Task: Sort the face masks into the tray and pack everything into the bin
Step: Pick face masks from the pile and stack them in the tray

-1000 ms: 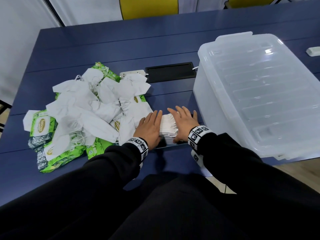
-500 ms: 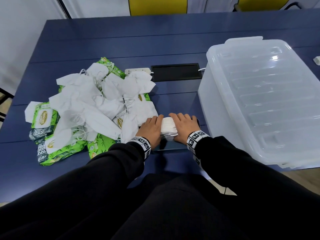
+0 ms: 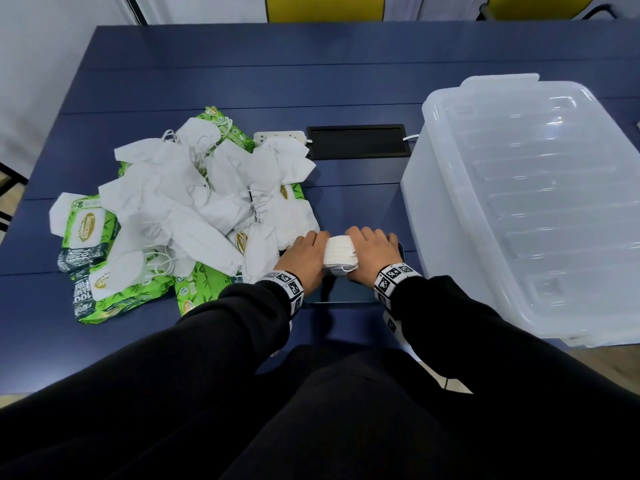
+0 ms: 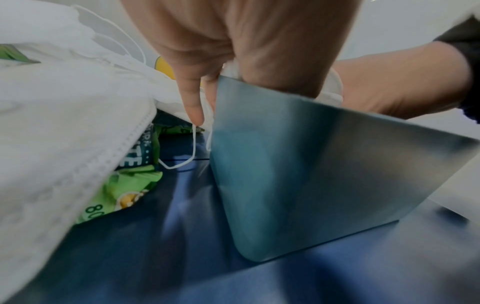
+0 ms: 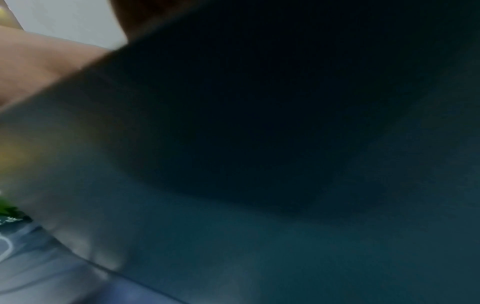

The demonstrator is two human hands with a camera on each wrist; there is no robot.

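Note:
A stack of white face masks (image 3: 341,252) stands on edge in a dark blue tray (image 3: 346,294) at the table's near edge. My left hand (image 3: 304,254) presses flat against the stack's left side and my right hand (image 3: 372,251) against its right side, squeezing it between them. In the left wrist view my fingers (image 4: 192,98) reach down beside the tray wall (image 4: 311,164), and an ear loop hangs over it. A loose pile of white masks (image 3: 194,202) lies left of the tray. The right wrist view is dark and blurred.
Green wet-wipe packs (image 3: 86,230) lie under and around the mask pile. A large translucent bin (image 3: 540,202) with its lid on stands to the right, close to the tray. A white power strip (image 3: 280,136) and a black cable hatch (image 3: 356,140) sit behind.
My two hands have drawn closer together, and the mask stack between them has become narrower. The head view has shifted a little.

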